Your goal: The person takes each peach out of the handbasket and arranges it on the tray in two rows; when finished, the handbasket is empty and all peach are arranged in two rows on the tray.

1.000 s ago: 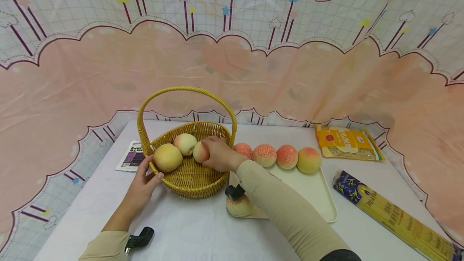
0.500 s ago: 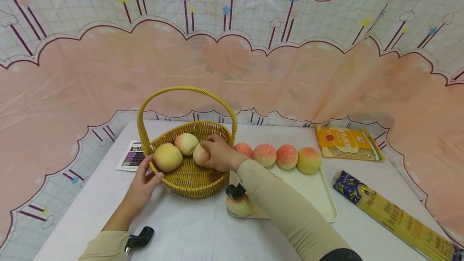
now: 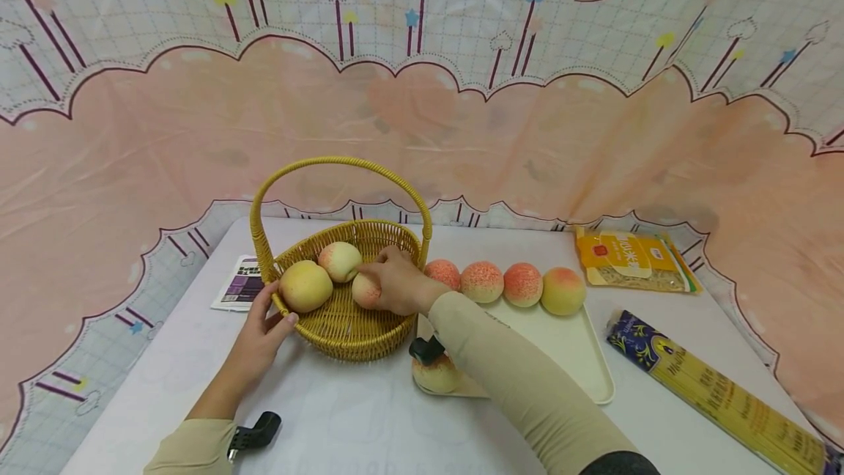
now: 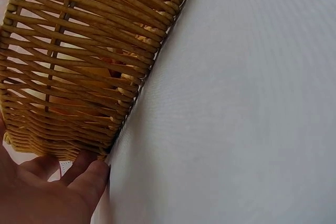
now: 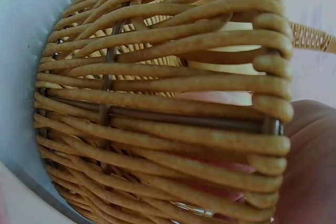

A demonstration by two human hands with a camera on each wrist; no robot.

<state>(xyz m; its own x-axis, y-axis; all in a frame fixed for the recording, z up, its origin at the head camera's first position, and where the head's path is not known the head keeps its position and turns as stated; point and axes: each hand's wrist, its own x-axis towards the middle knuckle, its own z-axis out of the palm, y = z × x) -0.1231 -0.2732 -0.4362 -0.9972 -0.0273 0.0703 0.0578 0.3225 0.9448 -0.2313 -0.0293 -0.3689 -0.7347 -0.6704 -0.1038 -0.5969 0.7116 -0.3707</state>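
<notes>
A yellow wicker basket with a tall arched handle stands on the white table and contains three peaches. My left hand holds its left rim, thumb toward the front; the left wrist view shows fingers against the woven wall. Inside, a yellow peach lies at left and a pale peach behind it. My right hand is over the basket's right side, its foremost finger stretched above a pinkish peach that it partly covers. Weave hides most of the right hand in its wrist view.
Right of the basket is a cream tray with a row of peaches along its back and another peach at its front left corner. Farther right lie an orange food packet and a long noodle pack. A purple-and-white packet lies behind the left hand.
My right hand's fingers have loosened from the pinkish peach, one now reaching left above it. The pale peach has shifted slightly right. My left hand stays on the basket rim.
</notes>
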